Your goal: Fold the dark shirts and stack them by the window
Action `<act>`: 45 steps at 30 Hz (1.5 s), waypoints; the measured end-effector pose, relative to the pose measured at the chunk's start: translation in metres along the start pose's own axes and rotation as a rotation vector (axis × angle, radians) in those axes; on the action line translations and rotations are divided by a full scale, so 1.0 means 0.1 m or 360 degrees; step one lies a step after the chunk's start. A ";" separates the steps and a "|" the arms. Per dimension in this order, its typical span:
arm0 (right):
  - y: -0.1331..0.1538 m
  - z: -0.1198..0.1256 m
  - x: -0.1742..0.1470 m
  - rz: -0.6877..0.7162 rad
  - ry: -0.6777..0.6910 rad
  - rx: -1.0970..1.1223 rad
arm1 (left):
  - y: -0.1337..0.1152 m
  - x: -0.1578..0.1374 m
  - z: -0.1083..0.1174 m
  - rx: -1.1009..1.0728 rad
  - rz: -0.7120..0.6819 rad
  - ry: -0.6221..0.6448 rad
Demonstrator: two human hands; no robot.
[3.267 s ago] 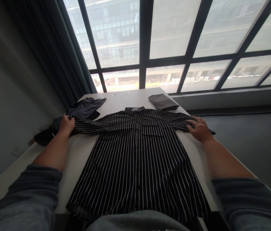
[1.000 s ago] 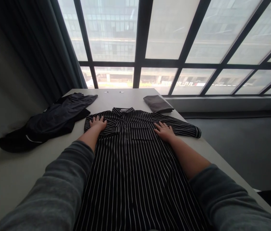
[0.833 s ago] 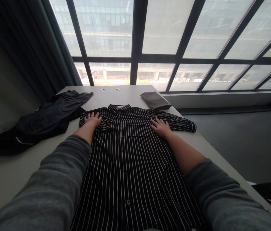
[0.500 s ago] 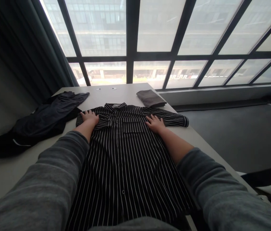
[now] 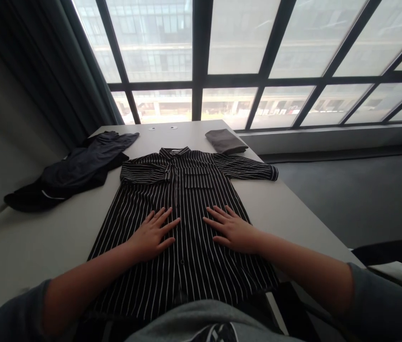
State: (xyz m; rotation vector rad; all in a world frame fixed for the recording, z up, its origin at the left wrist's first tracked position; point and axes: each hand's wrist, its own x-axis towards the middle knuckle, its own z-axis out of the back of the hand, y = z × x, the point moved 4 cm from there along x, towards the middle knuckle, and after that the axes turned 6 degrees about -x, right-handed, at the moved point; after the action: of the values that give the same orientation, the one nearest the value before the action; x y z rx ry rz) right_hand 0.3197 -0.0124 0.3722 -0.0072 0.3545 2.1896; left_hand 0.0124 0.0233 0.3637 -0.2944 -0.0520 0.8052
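A black shirt with white stripes (image 5: 190, 204) lies spread face up, its collar toward the window and its hem toward me. The sleeve on the left is folded across the chest, while the one on the right stretches out sideways. My left hand (image 5: 153, 233) rests flat on the left half of the shirt front, fingers spread. On the other side of the button line, my right hand (image 5: 231, 229) lies palm down with its fingers apart. Neither hand grips the cloth.
Under the shirt is a white table (image 5: 304, 223). Dark clothes (image 5: 80, 166) lie in a heap at its left side. A folded grey-brown cloth (image 5: 225, 141) sits beyond the right shoulder. Large windows and a dark curtain (image 5: 62, 61) stand behind the table.
Both hands have slid from the sleeve and chest area down toward me, onto the middle of the shirt front. The view has shifted slightly; the shirt looks flatter.
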 end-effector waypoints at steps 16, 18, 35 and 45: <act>0.59 -0.07 -0.44 0.0010 0.0146 0.0230 | -0.06 -0.65 -0.04 0.0029 -0.0017 -0.0034; 0.63 -0.12 -0.50 -0.0045 0.0123 0.0248 | -0.06 -0.54 0.02 0.0024 0.0065 -0.0061; -1.68 0.73 -0.07 -0.1003 -0.0569 -0.0318 | -0.68 2.22 0.42 -0.0075 0.0020 -0.0118; -2.88 0.39 -0.22 -0.1680 -0.0292 -0.0202 | -0.43 2.82 0.00 -0.0163 0.0406 -0.0114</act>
State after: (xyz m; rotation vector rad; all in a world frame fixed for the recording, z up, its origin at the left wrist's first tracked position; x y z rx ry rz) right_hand 0.5643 0.1421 0.3407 -0.0507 0.0612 1.1487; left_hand 0.2384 0.1979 0.3567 -0.3737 -0.1252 1.0685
